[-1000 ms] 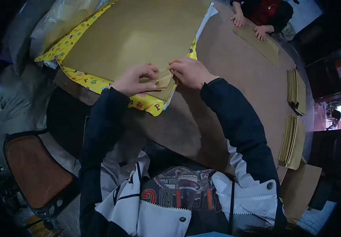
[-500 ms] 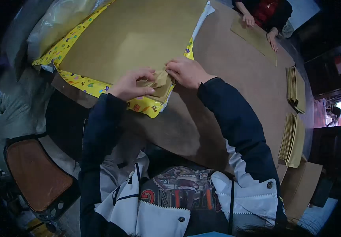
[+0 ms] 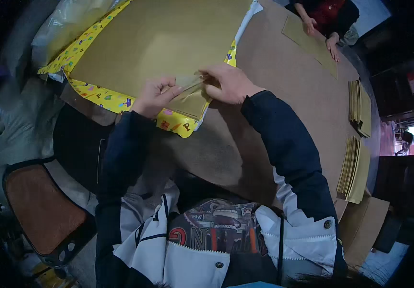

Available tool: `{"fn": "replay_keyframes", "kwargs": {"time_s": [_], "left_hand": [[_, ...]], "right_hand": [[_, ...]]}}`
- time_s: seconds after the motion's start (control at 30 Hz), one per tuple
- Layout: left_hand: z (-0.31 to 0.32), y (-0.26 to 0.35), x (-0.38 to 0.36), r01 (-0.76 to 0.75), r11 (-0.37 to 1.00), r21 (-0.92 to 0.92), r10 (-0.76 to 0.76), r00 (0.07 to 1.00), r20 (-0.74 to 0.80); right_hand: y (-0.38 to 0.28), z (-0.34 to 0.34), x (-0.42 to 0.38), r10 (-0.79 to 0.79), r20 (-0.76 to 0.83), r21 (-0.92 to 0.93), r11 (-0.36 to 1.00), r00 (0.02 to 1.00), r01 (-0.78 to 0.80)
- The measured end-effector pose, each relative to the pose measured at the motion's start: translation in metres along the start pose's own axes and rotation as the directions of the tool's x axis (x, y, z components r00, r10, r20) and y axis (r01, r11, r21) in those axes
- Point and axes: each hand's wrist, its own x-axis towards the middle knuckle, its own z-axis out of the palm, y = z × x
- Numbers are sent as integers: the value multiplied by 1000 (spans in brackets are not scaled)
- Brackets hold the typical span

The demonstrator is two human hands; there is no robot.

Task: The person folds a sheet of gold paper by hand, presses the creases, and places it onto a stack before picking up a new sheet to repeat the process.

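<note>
A large sheet stack of brown paper [image 3: 135,48] lies on yellow patterned wrapping [image 3: 106,98]. At its near right corner, my left hand [image 3: 156,97] pinches a lifted paper edge between thumb and fingers. Close beside it, my right hand [image 3: 230,85] has curled fingers and grips the same raised paper flap [image 3: 188,87]. The flap stands up off the stack and slants between both hands. Under it, more brown layers show at the corner, resting on the wrapping. My right fingertips are partly hidden behind the paper.
Across the brown table [image 3: 283,105], a person's hands [image 3: 331,46] rest by a flat brown sheet [image 3: 307,41]. Two bundles of folded brown paper [image 3: 359,108] stand along the right edge, near a cardboard box [image 3: 364,225]. A brown-seated chair [image 3: 44,209] is at left.
The crumpled corner between my hands has become a straighter, raised flap. My left hand has turned and moved slightly up and left. The other person's nearer-left hand has shifted right.
</note>
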Motion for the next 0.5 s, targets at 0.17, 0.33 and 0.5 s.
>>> {"fn": "replay_keyframes", "kwargs": {"time_s": [0.17, 0.33, 0.5], "left_hand": [[18, 1, -5, -182, 899, -398, 36, 937, -347], [21, 27, -25, -234, 946, 225, 282, 936, -210], [16, 43, -20, -224, 782, 581, 220, 972, 79]], "right_hand": [[-10, 11, 8, 15, -21, -128, 992, 1000, -18], [-2, 17, 4, 41, -52, -101, 994, 998, -46], [-6, 16, 4, 71, -69, -102, 992, 995, -77]]}}
